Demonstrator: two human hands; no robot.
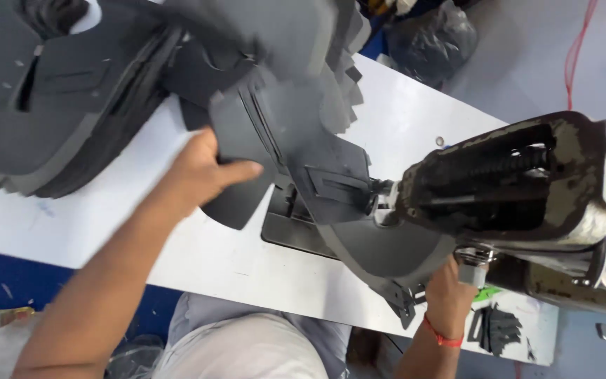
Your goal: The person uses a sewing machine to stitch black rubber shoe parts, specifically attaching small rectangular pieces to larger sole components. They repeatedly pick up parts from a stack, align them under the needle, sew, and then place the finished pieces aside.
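Fingers [236,170] of the left hand [201,175] pinched a grey panel [247,151]; the right hand [450,288] gripped another panel [387,249] under the sewing machine [513,182].

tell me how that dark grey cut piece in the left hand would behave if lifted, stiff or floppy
Probably semi-flexible: the dark grey cut piece curves where the left hand grips it. Likely light, since the fingers alone pinch it. It joins a long chain of similar pieces, so it may drag.
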